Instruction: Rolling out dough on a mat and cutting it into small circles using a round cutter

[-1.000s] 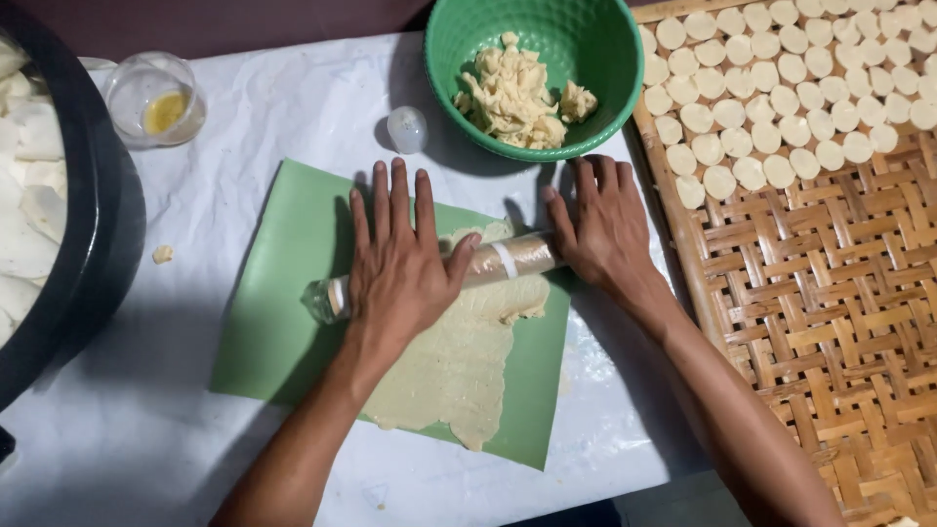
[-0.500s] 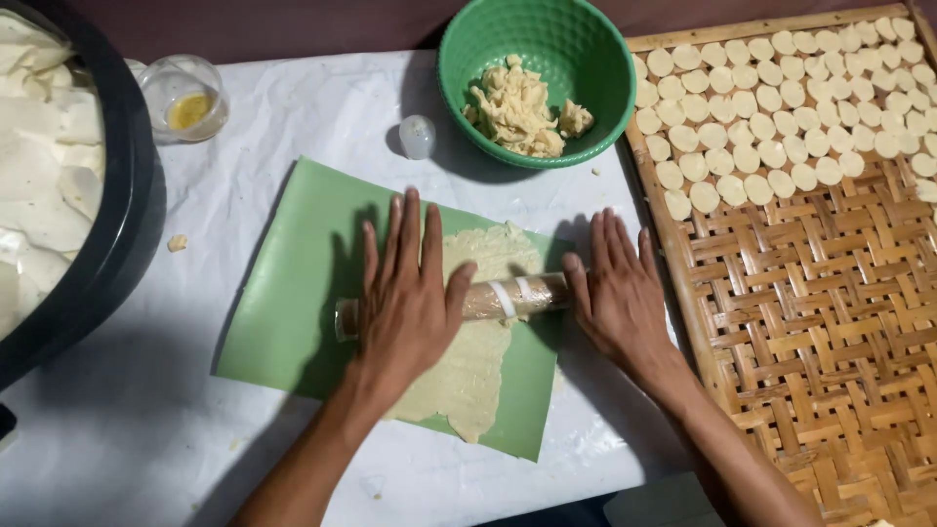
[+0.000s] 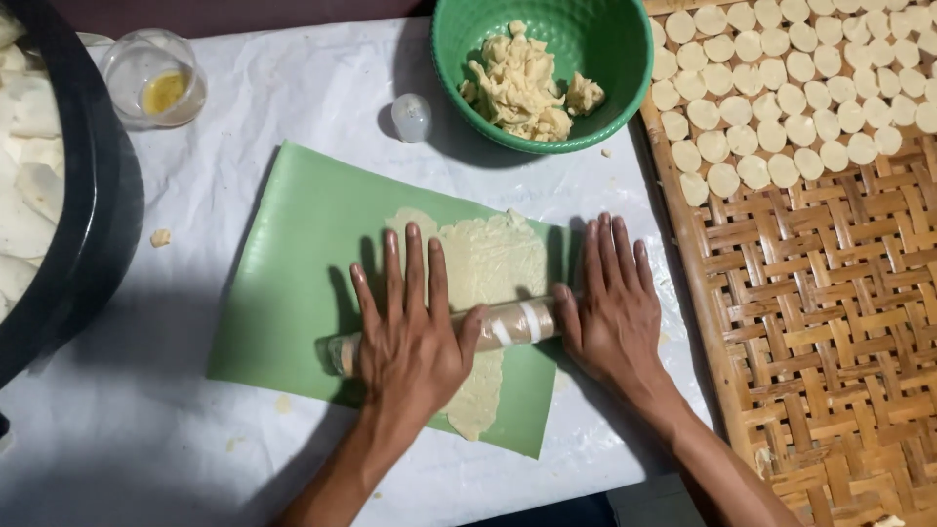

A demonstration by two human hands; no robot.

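Note:
A thin sheet of pale dough lies flattened on a green mat. Across it lies a clear cylindrical roller. My left hand presses flat on the roller's left part, fingers spread and straight. My right hand rests palm down at the roller's right end, thumb against it. Neither hand curls around the roller.
A green bowl with lumps of dough stands at the back. A woven bamboo tray on the right carries several small dough discs. A black tub of white pieces sits left, with a glass jar and a small clear cap.
Both hands have drawn the roller toward me over the dough. More flattened dough now shows beyond the fingers.

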